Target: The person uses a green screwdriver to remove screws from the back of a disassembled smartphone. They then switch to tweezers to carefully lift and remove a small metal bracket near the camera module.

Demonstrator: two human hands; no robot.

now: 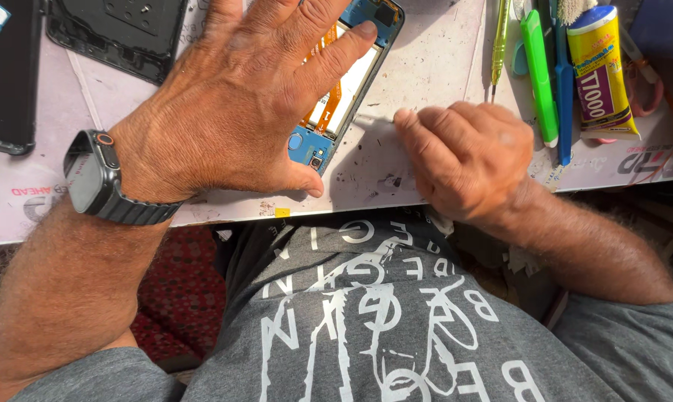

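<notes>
An opened blue phone (355,71) lies on the pale work mat (426,67), its back off, showing a white battery and orange flex cables. My left hand (239,104) lies flat over it, fingers spread, with the fingertips pressing on the phone's upper part and the thumb at its lower corner. A dark smartwatch (90,179) sits on that wrist. My right hand (467,156) rests at the mat's near edge just right of the phone, fingers curled into a loose fist; nothing shows inside it.
A black phone back cover (120,33) and a dark phone (8,74) lie at the upper left. At the upper right are a yellow-green screwdriver (499,45), a green tool (539,74), a blue tool (564,97) and a yellow glue tube (601,71).
</notes>
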